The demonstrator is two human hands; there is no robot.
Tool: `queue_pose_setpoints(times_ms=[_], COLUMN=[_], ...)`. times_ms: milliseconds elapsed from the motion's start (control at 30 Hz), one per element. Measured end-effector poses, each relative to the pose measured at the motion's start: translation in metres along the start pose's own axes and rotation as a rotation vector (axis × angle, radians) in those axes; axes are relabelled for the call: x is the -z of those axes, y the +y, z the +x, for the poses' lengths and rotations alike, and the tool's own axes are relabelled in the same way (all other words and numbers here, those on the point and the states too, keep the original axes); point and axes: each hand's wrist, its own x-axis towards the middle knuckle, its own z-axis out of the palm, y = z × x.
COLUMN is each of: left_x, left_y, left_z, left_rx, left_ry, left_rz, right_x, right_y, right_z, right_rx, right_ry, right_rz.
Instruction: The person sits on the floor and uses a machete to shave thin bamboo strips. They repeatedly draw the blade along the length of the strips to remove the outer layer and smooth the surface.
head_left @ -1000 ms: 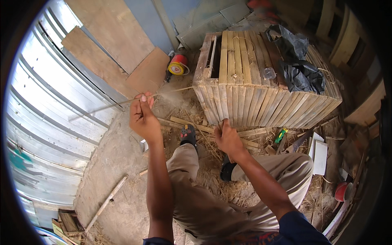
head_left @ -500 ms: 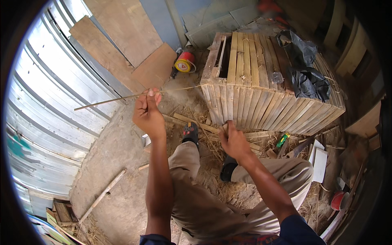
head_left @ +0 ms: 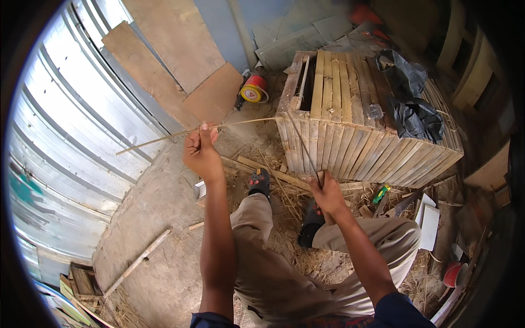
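Note:
My left hand (head_left: 203, 156) is closed, pinching a long thin bamboo strip (head_left: 156, 141) between thumb and fingers. The strip runs left past my hand, and its right end reaches the near left corner of a slatted wooden box (head_left: 333, 145). In my closed right hand (head_left: 326, 192) is a knife with a long, narrow dark blade (head_left: 304, 143), seen nearly edge-on. Its blade slants up and left, the tip in front of the box corner beside the strip's end. Below my fist a bit of brown handle shows.
On the box lie black plastic bags (head_left: 418, 119). Beyond my left hand stands a red and yellow container (head_left: 253, 90) by leaning plywood boards (head_left: 210, 93). Shavings and loose sticks litter the floor around my feet. A green-and-yellow tool (head_left: 381, 194) lies right. Corrugated metal (head_left: 71, 131) walls the left.
The blade, blurred half a second ago, is now clearly visible, slanting toward the box corner. My right hand has shifted slightly right and down; my left still pinches the strip.

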Motion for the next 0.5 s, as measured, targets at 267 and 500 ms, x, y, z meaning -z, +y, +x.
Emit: queue_pose_setpoints(times_ms=[267, 500], left_x=[0.011, -0.016], left_y=[-0.017, -0.011], left_z=[0.007, -0.01], left_rx=[0.281, 0.508], left_ry=[-0.117, -0.397], left_rz=[-0.152, -0.111], right_x=[0.013, 0.019], right_y=[-0.006, -0.026], right_z=[-0.048, -0.059], right_rx=[-0.202, -0.219], right_ry=[0.097, 0.184], right_rz=[0.816, 1.043])
